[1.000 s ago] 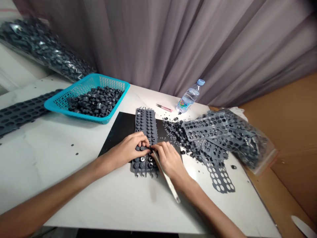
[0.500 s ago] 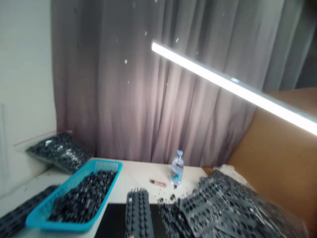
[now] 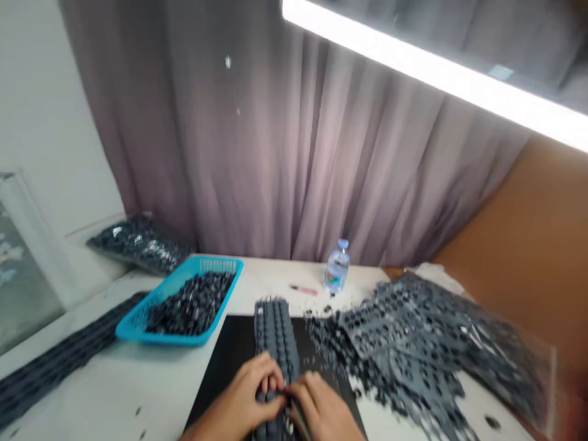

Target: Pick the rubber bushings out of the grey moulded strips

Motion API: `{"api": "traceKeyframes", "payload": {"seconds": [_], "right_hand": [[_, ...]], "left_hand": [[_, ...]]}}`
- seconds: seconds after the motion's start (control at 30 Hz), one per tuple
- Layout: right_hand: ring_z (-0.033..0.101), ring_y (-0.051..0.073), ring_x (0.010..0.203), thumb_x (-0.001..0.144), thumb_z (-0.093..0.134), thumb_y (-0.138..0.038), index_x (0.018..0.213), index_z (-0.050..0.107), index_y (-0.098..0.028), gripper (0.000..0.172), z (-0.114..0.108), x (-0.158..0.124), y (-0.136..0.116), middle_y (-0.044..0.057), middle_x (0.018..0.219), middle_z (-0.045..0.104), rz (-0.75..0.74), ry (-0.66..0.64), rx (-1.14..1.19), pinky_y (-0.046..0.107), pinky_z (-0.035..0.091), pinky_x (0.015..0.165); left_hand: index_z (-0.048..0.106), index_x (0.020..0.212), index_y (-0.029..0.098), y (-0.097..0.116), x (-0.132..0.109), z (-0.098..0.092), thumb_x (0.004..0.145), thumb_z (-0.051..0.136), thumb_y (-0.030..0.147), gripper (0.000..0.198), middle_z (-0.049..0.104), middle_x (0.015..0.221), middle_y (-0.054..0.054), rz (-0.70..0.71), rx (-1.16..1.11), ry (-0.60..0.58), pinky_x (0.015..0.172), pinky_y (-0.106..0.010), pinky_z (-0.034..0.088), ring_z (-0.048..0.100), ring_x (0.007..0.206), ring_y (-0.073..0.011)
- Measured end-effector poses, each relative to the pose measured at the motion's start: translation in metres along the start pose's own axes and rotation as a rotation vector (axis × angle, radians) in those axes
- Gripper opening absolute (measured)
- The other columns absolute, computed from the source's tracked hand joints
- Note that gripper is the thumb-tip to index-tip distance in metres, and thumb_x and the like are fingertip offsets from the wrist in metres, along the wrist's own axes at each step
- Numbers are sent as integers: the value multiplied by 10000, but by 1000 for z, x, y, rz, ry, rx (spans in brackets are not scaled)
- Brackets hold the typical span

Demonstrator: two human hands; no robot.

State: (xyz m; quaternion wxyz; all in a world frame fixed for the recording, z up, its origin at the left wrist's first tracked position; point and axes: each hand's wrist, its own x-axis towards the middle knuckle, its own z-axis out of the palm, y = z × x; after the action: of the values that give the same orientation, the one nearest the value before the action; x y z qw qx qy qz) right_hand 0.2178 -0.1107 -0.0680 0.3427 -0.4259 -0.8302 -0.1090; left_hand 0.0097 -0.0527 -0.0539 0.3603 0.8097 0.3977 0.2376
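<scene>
While motion blur softens the view, both hands read well enough at the bottom edge. Left hand [image 3: 241, 398] and right hand [image 3: 324, 411] meet over the near end of the moulded strip [image 3: 275, 327], fingertips touching. Left fingers curl down onto the strip, pinching at its studs. Right fingers are drawn in close; a slim pale thing shows beneath them, too blurred to tell if it is gripped.

Step in hand, as judged: picking small pieces off the near rows. The next move calls for a firm hold-down and fine fingertip work.

Strip lies flat on the black mat [image 3: 225, 361] on the desk [image 3: 138, 380]. Its long axis runs straight away from the person, far end pointing at the curtain [image 3: 275, 184]. Blue basket [image 3: 215, 264] sits left, heap of punched sheets [image 3: 413, 343] right.
</scene>
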Motion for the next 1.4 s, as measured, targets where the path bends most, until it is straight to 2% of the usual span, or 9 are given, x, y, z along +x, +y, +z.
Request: {"api": "traceKeyframes", "payload": {"seconds": [0.1, 0.27, 0.5, 0.7, 0.97, 1.1, 1.2, 1.3, 1.4], "right_hand": [[726, 230, 808, 1063, 503, -252, 1135, 648, -210, 167, 2, -8, 0, 75, 924, 703, 6, -104, 32, 342, 635, 671], [709, 216, 914, 1053, 566, -300, 1219, 608, -205, 196, -16, -4, 5, 70, 995, 698, 87, -243, 172, 330, 607, 774], [660, 194, 884, 1065, 566, -360, 1099, 621, -219, 155, -32, -3, 8, 57, 1000, 713, 138, -300, 299, 314, 548, 770], [643, 196, 898, 1100, 475, -400, 1028, 647, -219, 260, -39, 5, 7, 68, 1019, 709, 113, -368, 322, 317, 528, 803], [669, 173, 840, 1106, 468, -403, 1060, 655, -196, 283, -33, 5, 3, 58, 982, 705, 131, -360, 221, 273, 525, 724], [677, 207, 925, 1119, 435, -347, 1228, 629, -182, 277, -26, 3, 2, 78, 1046, 712, 26, -355, 56, 311, 534, 772], [672, 236, 936, 1115, 442, -297, 1223, 627, -169, 249, -20, 2, -3, 91, 1057, 706, -33, -336, -56, 355, 533, 810], [676, 241, 915, 1120, 408, -283, 1241, 595, -141, 265, -15, 4, -6, 115, 1090, 683, 66, -303, -116, 357, 538, 790], [679, 231, 824, 1120, 375, -288, 1314, 541, -119, 306, -18, 6, 2, 151, 1173, 636, 328, -277, -221, 336, 517, 651]], "left_hand": [[675, 894, 195, 5, -10, -2, 839, 669, 218, 60, 628, 896, -19, 84, 31, 15, 734, -276, 501, 617, 812, -173], [688, 939, 190, 3, -8, -9, 869, 701, 271, 107, 614, 931, -20, 56, -45, -27, 790, -291, 501, 592, 844, -171], [694, 959, 193, 6, -12, -9, 918, 669, 316, 132, 594, 915, -15, 102, -3, -15, 775, -290, 497, 576, 822, -161], [693, 952, 194, 7, -11, -10, 917, 678, 303, 116, 593, 915, -10, 101, 5, -20, 781, -277, 491, 576, 822, -156], [690, 978, 198, 2, -12, -8, 923, 675, 310, 125, 593, 933, -13, 101, 5, -21, 784, -286, 491, 575, 828, -161], [687, 972, 206, -2, -11, -6, 906, 703, 292, 110, 584, 928, -1, 112, -9, -9, 774, -278, 490, 577, 829, -157], [681, 966, 206, -3, -10, -5, 901, 708, 280, 102, 586, 916, 3, 109, -15, -5, 767, -279, 491, 581, 818, -155], [674, 957, 203, -1, -10, -4, 905, 705, 287, 103, 595, 918, 0, 103, -9, -7, 765, -284, 493, 587, 816, -158], [669, 963, 209, 2, -11, -5, 915, 695, 290, 98, 605, 934, -1, 93, 13, -19, 781, -289, 493, 592, 831, -161]]}}
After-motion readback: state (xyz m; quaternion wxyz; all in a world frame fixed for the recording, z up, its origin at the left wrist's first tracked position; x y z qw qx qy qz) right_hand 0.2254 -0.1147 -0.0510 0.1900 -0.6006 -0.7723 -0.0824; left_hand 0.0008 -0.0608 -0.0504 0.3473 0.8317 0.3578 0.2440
